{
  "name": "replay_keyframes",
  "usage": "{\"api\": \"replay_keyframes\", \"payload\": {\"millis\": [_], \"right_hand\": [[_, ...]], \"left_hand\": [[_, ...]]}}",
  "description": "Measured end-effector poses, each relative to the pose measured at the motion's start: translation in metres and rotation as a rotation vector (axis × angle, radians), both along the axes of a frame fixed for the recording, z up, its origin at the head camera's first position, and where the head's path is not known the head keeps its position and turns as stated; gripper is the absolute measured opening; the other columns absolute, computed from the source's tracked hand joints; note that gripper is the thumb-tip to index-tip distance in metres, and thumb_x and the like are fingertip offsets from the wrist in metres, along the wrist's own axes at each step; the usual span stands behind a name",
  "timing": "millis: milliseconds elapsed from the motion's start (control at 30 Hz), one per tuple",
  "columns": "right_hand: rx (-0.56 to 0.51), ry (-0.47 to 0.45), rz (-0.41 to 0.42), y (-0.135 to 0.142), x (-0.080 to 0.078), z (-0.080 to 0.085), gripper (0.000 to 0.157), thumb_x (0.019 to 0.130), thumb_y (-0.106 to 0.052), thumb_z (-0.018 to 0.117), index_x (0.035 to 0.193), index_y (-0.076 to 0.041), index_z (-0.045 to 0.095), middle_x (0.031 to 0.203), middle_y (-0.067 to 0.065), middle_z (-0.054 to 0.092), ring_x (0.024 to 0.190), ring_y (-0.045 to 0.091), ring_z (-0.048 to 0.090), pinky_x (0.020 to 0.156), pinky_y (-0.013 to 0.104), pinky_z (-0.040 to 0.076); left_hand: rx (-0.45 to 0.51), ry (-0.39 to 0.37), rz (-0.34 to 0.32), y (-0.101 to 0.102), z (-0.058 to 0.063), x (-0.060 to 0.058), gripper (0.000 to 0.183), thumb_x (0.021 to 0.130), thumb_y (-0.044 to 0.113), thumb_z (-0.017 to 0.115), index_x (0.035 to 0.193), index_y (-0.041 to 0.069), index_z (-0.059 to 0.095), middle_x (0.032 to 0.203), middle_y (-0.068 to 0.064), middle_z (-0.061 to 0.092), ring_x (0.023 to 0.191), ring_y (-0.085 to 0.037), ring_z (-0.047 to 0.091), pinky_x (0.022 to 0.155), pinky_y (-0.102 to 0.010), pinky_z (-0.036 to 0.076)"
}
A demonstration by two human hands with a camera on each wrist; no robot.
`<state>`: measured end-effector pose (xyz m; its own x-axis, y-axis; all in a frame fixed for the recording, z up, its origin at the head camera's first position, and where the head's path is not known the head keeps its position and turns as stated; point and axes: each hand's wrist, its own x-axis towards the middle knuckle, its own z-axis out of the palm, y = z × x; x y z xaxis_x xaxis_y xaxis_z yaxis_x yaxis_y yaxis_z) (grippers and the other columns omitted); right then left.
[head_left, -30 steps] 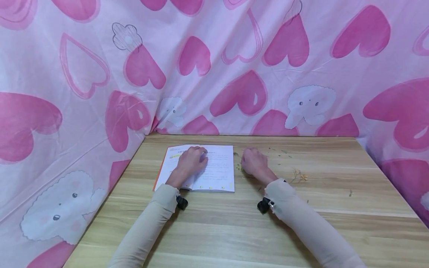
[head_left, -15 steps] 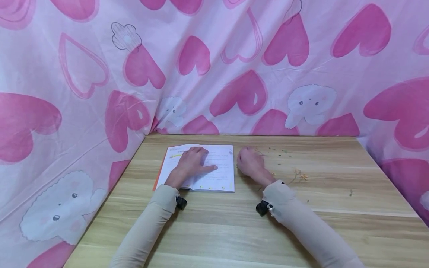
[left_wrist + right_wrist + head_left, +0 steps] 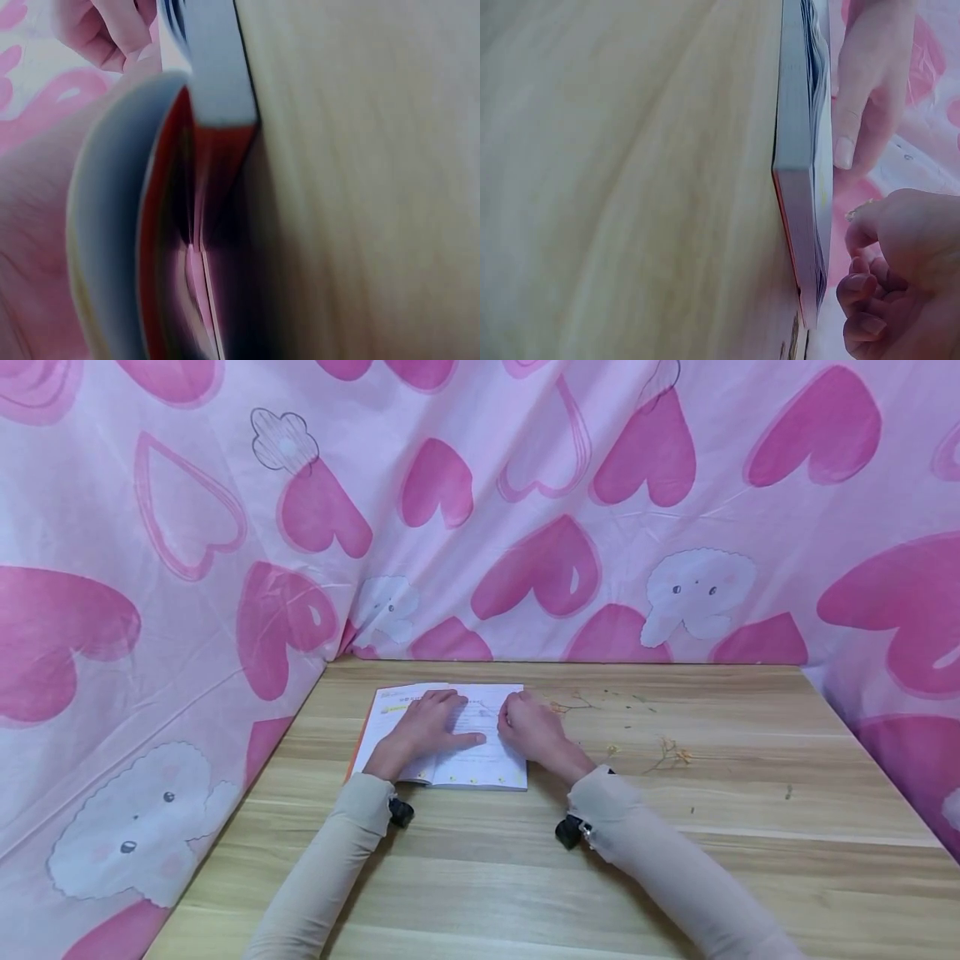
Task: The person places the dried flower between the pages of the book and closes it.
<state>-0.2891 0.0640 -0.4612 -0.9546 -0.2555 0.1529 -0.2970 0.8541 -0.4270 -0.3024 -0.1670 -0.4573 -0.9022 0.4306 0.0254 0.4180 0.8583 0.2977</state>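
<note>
An open book (image 3: 480,760) with white printed pages and an orange cover edge lies at the table's back left. My left hand (image 3: 429,728) rests on its pages near the middle fold, thumb stretched to the right. Over the right page is my right hand (image 3: 534,727), fingers curled, thumb and forefinger together. A small pale yellowish bit (image 3: 853,214) shows at those fingertips in the right wrist view; it looks like part of a dried flower sprig, mostly hidden by the fingers. In the left wrist view the book's thick page block (image 3: 219,67) stands out, with a cover curling up.
Dried orange-yellow flower sprigs (image 3: 670,754) lie on the wooden table (image 3: 480,877) to the right of the book. Another sprig (image 3: 573,703) lies just beyond my right hand. Small green scraps (image 3: 788,792) are scattered about. A pink heart-patterned cloth (image 3: 525,443) hangs behind and at both sides.
My right hand has moved left from the table beside the book to above the right page, uncovering a sprig. My left thumb has spread out to the right; that hand stays on the book.
</note>
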Motion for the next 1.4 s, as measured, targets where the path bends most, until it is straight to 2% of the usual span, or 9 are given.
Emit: {"api": "replay_keyframes", "payload": {"millis": [200, 433, 567, 733, 967, 1067, 1167, 1267, 1400], "right_hand": [[0.018, 0.002, 0.036, -0.007, 0.000, -0.002, 0.009, 0.099, -0.016, 0.067, 0.097, -0.009, 0.072, 0.094, 0.006, 0.067, 0.082, 0.024, 0.066, 0.071, 0.045, 0.059], [0.050, -0.017, 0.027, -0.011, -0.001, -0.004, 0.008, 0.098, -0.017, 0.070, 0.097, -0.010, 0.073, 0.093, 0.005, 0.067, 0.080, 0.023, 0.065, 0.070, 0.043, 0.058], [0.051, -0.045, 0.015, -0.012, -0.001, -0.004, 0.008, 0.099, -0.017, 0.070, 0.099, -0.010, 0.074, 0.095, 0.005, 0.068, 0.080, 0.021, 0.064, 0.071, 0.041, 0.058], [0.025, -0.065, 0.004, -0.011, -0.002, -0.003, 0.010, 0.099, -0.018, 0.070, 0.100, -0.010, 0.076, 0.095, 0.004, 0.068, 0.081, 0.020, 0.063, 0.072, 0.039, 0.056], [-0.022, -0.055, 0.020, -0.003, -0.004, -0.002, 0.012, 0.099, -0.020, 0.069, 0.103, -0.011, 0.077, 0.095, 0.003, 0.067, 0.083, 0.020, 0.063, 0.072, 0.036, 0.054], [-0.019, -0.022, 0.020, 0.004, -0.008, -0.003, 0.016, 0.100, -0.020, 0.070, 0.110, -0.010, 0.075, 0.103, 0.006, 0.067, 0.093, 0.023, 0.063, 0.081, 0.039, 0.056], [0.011, 0.012, 0.028, 0.012, -0.013, -0.005, 0.025, 0.102, -0.023, 0.069, 0.121, -0.007, 0.073, 0.118, 0.010, 0.068, 0.111, 0.028, 0.064, 0.099, 0.046, 0.055], [0.037, 0.011, 0.060, 0.019, -0.017, -0.007, 0.037, 0.104, -0.026, 0.067, 0.134, -0.005, 0.068, 0.137, 0.014, 0.066, 0.132, 0.032, 0.061, 0.116, 0.054, 0.047], [0.060, -0.036, 0.122, 0.027, -0.020, -0.008, 0.052, 0.108, -0.031, 0.061, 0.151, -0.002, 0.058, 0.162, 0.017, 0.053, 0.156, 0.035, 0.045, 0.128, 0.060, 0.035]], "left_hand": [[0.051, -0.007, -0.013, -0.006, -0.002, -0.002, 0.085, 0.094, 0.066, 0.074, 0.157, 0.013, 0.056, 0.168, -0.015, 0.048, 0.160, -0.036, 0.040, 0.129, -0.060, 0.034], [0.089, -0.032, -0.024, -0.010, -0.002, 0.000, 0.085, 0.093, 0.063, 0.077, 0.158, 0.013, 0.055, 0.172, -0.015, 0.043, 0.162, -0.037, 0.035, 0.131, -0.060, 0.031], [0.103, -0.059, -0.021, -0.014, -0.001, 0.002, 0.086, 0.092, 0.062, 0.079, 0.159, 0.014, 0.053, 0.174, -0.015, 0.040, 0.164, -0.036, 0.032, 0.134, -0.056, 0.030], [0.122, -0.090, -0.009, -0.017, -0.001, 0.003, 0.087, 0.092, 0.062, 0.080, 0.160, 0.016, 0.052, 0.175, -0.013, 0.037, 0.166, -0.034, 0.028, 0.135, -0.054, 0.028], [0.129, -0.095, -0.003, -0.017, -0.002, 0.004, 0.089, 0.092, 0.064, 0.079, 0.161, 0.016, 0.051, 0.175, -0.014, 0.037, 0.166, -0.034, 0.027, 0.135, -0.054, 0.027], [0.127, -0.099, -0.001, -0.017, -0.002, 0.004, 0.089, 0.092, 0.064, 0.079, 0.161, 0.016, 0.051, 0.176, -0.013, 0.036, 0.166, -0.034, 0.027, 0.135, -0.054, 0.027], [0.124, -0.099, 0.002, -0.017, -0.002, 0.005, 0.089, 0.091, 0.064, 0.079, 0.161, 0.016, 0.051, 0.175, -0.013, 0.037, 0.166, -0.034, 0.028, 0.135, -0.053, 0.027], [0.124, -0.101, 0.007, -0.017, -0.003, 0.005, 0.089, 0.091, 0.064, 0.080, 0.160, 0.017, 0.051, 0.176, -0.013, 0.036, 0.166, -0.034, 0.028, 0.135, -0.054, 0.028], [0.120, -0.102, 0.013, -0.017, -0.004, 0.005, 0.088, 0.091, 0.065, 0.079, 0.160, 0.018, 0.051, 0.176, -0.013, 0.036, 0.166, -0.034, 0.028, 0.134, -0.055, 0.028]]}}
